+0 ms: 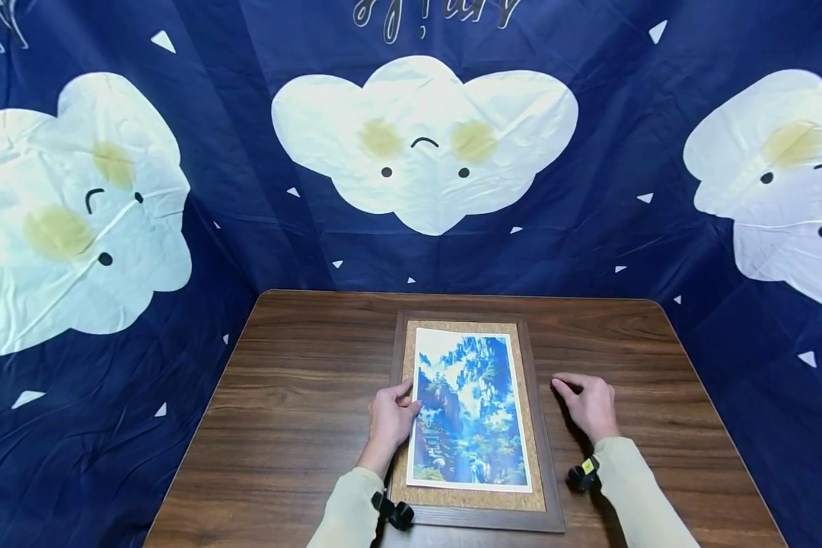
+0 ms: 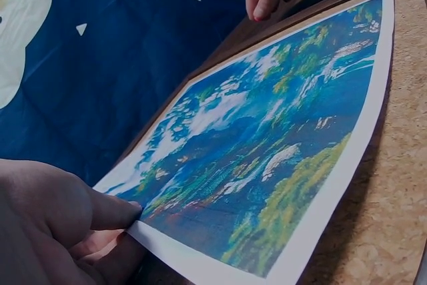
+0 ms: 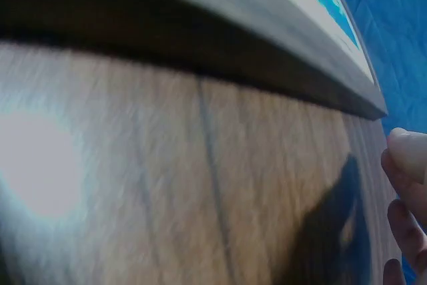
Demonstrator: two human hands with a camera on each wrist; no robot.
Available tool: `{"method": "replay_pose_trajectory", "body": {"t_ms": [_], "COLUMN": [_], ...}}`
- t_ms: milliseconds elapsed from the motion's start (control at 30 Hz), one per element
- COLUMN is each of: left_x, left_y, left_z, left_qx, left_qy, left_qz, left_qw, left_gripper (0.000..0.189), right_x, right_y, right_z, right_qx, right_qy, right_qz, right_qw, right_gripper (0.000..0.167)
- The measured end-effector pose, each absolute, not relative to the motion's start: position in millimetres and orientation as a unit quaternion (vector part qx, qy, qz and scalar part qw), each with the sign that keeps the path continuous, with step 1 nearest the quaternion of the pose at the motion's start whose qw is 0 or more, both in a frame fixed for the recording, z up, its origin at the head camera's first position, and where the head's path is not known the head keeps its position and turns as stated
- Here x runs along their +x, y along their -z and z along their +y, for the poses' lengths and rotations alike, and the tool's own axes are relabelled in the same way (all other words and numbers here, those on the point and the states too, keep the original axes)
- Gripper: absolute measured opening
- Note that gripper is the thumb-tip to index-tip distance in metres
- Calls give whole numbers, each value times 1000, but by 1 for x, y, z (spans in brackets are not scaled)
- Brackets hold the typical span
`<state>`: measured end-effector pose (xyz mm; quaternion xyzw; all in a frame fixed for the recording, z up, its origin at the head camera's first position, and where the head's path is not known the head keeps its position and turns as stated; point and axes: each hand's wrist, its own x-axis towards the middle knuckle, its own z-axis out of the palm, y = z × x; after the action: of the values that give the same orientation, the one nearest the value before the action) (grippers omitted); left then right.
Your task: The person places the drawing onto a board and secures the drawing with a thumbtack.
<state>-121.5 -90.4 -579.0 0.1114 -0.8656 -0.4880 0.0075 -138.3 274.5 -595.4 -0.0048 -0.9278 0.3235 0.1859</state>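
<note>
A printed blue mountain landscape picture [image 1: 473,411] with a white border lies over a framed cork board [image 1: 537,495]. My left hand [image 1: 392,417] pinches the picture's left edge between thumb and fingers. The left wrist view shows that edge of the picture [image 2: 267,165] bowed up from the cork. My right hand [image 1: 587,403] is to the right of the frame, apart from it, thumb and index fingertips together. A small red spot shows at those fingertips in the left wrist view, seemingly a tiny red thing in the pinch; its kind is hidden.
The board lies on a brown wood-grain table [image 1: 301,411]. Its raised dark frame [image 3: 267,45] stands above the tabletop. A dark blue curtain [image 1: 233,152] with white clouds hangs around the table's back and sides.
</note>
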Motion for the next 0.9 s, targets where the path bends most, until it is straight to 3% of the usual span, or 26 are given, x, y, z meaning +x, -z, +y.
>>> {"method": "replay_pose_trajectory", "body": {"t_ms": [600, 900], "left_x": [-121, -122], "left_y": [580, 581], "left_z": [-91, -92], "left_qx": [104, 108], "left_qy": [485, 486], "left_qz": [-868, -867], "left_qw": [13, 14], "left_gripper": [45, 44], "right_x": [-156, -171], "right_y": [581, 574], "right_z": [241, 224], "right_qx": [3, 49], "right_qy": [-352, -368], "right_qz": [-926, -917], "right_qw": [139, 145], "right_gripper": [15, 14]}}
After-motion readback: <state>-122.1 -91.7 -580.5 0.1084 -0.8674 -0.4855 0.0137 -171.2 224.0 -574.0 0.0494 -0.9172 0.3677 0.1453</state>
